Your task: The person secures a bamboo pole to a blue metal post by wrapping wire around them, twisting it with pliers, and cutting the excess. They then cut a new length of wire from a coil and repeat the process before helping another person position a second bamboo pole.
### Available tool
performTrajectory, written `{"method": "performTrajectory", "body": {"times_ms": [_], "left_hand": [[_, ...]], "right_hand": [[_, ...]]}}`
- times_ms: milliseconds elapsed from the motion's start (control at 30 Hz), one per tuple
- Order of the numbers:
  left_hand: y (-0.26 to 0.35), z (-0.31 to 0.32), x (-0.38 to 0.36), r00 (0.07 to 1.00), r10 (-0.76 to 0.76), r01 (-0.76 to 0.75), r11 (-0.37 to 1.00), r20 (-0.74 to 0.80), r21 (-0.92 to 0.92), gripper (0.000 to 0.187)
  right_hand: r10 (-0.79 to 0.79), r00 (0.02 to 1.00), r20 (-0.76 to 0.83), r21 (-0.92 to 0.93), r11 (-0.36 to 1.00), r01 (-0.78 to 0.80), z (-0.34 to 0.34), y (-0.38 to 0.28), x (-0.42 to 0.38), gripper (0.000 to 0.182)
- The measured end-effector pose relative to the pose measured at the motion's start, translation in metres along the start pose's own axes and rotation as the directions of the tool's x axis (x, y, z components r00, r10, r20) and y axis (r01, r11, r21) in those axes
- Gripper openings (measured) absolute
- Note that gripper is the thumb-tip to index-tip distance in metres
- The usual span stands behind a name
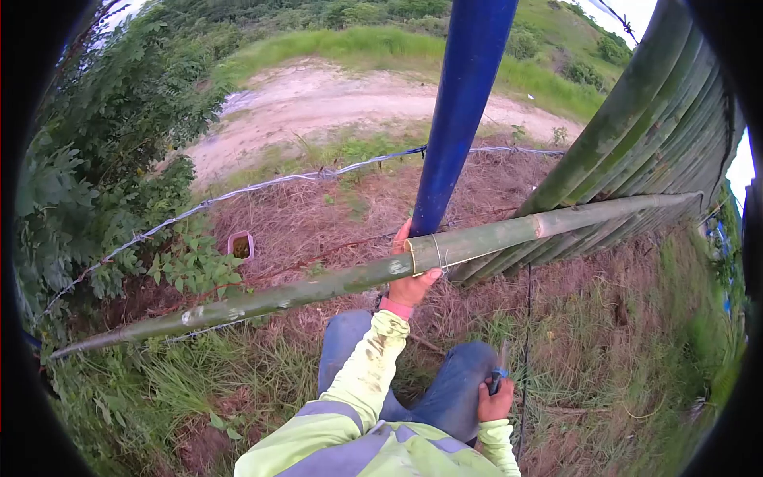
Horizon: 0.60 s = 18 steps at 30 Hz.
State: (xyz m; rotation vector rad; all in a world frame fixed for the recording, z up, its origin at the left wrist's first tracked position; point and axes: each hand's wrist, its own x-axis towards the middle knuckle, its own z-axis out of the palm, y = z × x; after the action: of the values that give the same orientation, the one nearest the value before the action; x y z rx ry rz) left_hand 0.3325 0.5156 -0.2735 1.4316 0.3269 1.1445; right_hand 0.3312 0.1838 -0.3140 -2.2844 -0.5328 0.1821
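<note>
Green bamboo pole (270,300) runs 8 o'clock from the left hand (408,291), the nearer grip, clamped round it; right hand (493,405) grasps small tool (497,381) at 5.

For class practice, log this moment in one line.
left hand: gripping bamboo rail | right hand: holding small tool | blue post: beside rail

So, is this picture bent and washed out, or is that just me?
In the head view, the lens bows the scene inside a rounded black border; in the head view, the sky burns to white, while the light looks soft, without hard shadows; also in the head view, grass towards the right edge smears, and the item in the right hand is too small to identify.
</note>
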Motion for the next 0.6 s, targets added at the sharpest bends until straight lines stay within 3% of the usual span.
{"method": "performTrajectory", "body": {"times_ms": [33, 167, 267, 300, 367, 400, 433, 533, 567, 600], "left_hand": [[0.003, -0.003, 0.001, 0.999, 0.03, -0.029, 0.997, -0.023, 0.067, 0.104], [0.021, 0.002, 0.001, 0.997, 0.072, -0.072, 0.996, 0.01, 0.043, 0.098], [-0.025, -0.032, 0.0, 0.993, 0.082, -0.106, 0.923, 0.08, 0.37, 0.058], [-0.053, -0.055, 0.007, 0.986, 0.111, -0.164, 0.812, 0.128, 0.561, 0.046], [-0.103, -0.099, 0.024, 0.944, 0.19, -0.324, 0.394, 0.268, 0.86, 0.026], [-0.125, -0.121, 0.031, 0.927, 0.204, -0.358, 0.232, 0.315, 0.904, 0.021], [-0.132, -0.133, 0.037, 0.921, 0.188, -0.37, 0.157, 0.34, 0.916, 0.023], [-0.11, -0.115, 0.022, 0.947, -0.013, -0.317, 0.141, 0.322, 0.938, 0.022], [-0.097, -0.117, 0.02, 0.964, -0.029, -0.249, 0.233, 0.263, 0.94, 0.022], [-0.082, -0.106, 0.014, 0.981, -0.015, -0.17, 0.416, 0.194, 0.893, 0.026]], "right_hand": [[-0.024, 1.0, -0.002, -0.025, 0.999, 0.024, -0.001, -0.001, 0.0, 0.018], [0.05, 0.998, 0.043, -0.029, 0.998, -0.049, -0.01, -0.007, 0.004, 0.02], [0.149, 0.986, 0.073, 0.051, 0.987, -0.153, -0.017, 0.007, -0.002, 0.026], [0.2, 0.979, 0.048, 0.059, 0.977, -0.203, -0.023, 0.006, -0.003, 0.026], [0.251, 0.968, 0.024, 0.09, 0.963, -0.253, -0.028, 0.011, -0.02, 0.026], [0.32, 0.947, 0.014, 0.123, 0.94, -0.319, -0.027, 0.015, -0.024, 0.025], [0.372, 0.928, 0.02, 0.153, 0.916, -0.371, -0.027, 0.019, -0.025, 0.025], [0.451, 0.89, -0.062, 0.214, 0.877, -0.43, -0.032, 0.033, -0.046, 0.023], [0.482, 0.874, -0.054, 0.213, 0.861, -0.461, -0.036, 0.034, -0.051, 0.022], [0.474, 0.874, -0.104, 0.197, 0.871, -0.45, -0.034, 0.038, -0.056, 0.022]]}}
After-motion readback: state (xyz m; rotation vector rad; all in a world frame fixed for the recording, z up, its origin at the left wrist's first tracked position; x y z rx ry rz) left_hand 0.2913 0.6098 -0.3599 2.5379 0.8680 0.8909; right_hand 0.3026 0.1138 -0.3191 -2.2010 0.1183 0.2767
